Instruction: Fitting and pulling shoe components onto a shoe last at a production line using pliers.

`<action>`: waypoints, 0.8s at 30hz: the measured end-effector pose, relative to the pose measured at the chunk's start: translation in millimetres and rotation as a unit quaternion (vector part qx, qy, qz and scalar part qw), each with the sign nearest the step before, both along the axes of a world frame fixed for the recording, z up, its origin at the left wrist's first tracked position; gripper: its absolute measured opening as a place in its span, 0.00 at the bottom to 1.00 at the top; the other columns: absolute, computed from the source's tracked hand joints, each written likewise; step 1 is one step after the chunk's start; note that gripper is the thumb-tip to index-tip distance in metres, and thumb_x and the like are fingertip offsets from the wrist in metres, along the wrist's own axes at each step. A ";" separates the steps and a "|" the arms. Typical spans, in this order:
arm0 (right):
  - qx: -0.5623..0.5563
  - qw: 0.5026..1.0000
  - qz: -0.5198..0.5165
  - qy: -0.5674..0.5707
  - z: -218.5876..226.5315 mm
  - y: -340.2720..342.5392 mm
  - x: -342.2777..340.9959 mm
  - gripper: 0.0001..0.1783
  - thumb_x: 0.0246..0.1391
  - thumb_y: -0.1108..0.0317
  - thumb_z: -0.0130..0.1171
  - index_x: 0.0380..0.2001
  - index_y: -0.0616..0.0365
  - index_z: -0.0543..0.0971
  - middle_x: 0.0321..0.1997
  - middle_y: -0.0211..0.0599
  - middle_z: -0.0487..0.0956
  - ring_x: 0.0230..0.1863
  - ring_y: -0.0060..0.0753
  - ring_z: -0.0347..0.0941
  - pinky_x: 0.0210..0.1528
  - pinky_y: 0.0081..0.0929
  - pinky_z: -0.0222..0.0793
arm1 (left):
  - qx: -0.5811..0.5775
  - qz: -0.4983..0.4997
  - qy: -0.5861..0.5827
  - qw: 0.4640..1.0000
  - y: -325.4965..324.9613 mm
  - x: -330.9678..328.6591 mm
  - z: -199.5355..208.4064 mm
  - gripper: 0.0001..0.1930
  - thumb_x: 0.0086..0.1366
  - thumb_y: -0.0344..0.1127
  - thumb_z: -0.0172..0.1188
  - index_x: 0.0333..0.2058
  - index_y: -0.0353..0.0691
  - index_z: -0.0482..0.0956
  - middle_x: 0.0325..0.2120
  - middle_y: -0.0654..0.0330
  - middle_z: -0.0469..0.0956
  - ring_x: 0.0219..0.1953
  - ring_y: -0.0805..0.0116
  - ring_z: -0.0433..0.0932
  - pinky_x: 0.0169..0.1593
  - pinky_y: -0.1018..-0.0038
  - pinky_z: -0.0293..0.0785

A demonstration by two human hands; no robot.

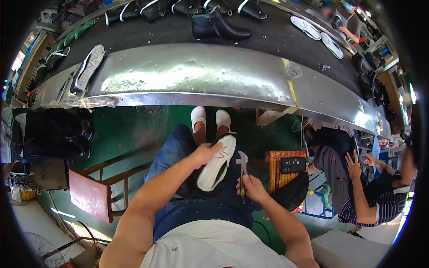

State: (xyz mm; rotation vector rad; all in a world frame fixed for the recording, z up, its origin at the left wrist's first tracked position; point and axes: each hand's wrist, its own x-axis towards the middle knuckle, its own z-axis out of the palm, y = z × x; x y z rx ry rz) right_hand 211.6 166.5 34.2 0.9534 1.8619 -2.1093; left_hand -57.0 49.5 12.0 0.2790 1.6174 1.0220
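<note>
My left hand [206,154] grips a shoe [218,165], bottom side up, above my lap. Its underside is whitish with a dark mark, and a dark edge shows around it. The thumb presses on the upper end of that underside, while the fingers go out of sight beneath. Just to the right of the shoe, my right hand [254,187] is closed around the handles of metal lasting pincers [242,164]. Their curved head points away from me, apart from the shoe.
Ahead runs a metal-edged workbench [192,73] with a dark belt. On it stand a black ankle boot [219,27], white soles [305,27] and another upturned shoe [89,67]. A wooden stool [91,194] is at left; a co-worker [371,192] sits at right beside a phone [293,165].
</note>
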 end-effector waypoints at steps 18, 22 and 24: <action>-0.149 0.969 -0.194 0.029 -18.9 50.6 -85.3 0.19 0.70 0.52 0.55 0.47 0.58 0.73 0.42 0.38 0.78 0.40 0.34 0.79 0.32 0.35 0.81 | 0.126 -0.186 0.222 0.949 -91.3 55.8 41.0 0.59 0.54 0.58 0.75 0.68 0.22 0.51 0.64 0.31 0.63 0.69 0.43 0.65 0.70 0.64 0.61; -0.062 0.991 -0.116 0.013 -6.5 32.7 -93.1 0.20 0.69 0.54 0.57 0.48 0.61 0.72 0.46 0.43 0.79 0.45 0.35 0.80 0.32 0.31 0.81 | -0.079 -0.074 0.204 0.973 -73.6 53.8 28.6 0.53 0.55 0.56 0.76 0.66 0.28 0.57 0.61 0.38 0.69 0.63 0.48 0.72 0.64 0.63 0.71; -0.050 0.996 -0.077 0.016 -3.6 23.1 -85.8 0.21 0.69 0.55 0.56 0.50 0.63 0.70 0.52 0.49 0.79 0.50 0.38 0.80 0.31 0.29 0.81 | -0.023 0.033 0.132 0.990 -78.0 57.8 16.8 0.54 0.54 0.56 0.77 0.67 0.29 0.56 0.61 0.41 0.71 0.63 0.52 0.72 0.64 0.64 0.70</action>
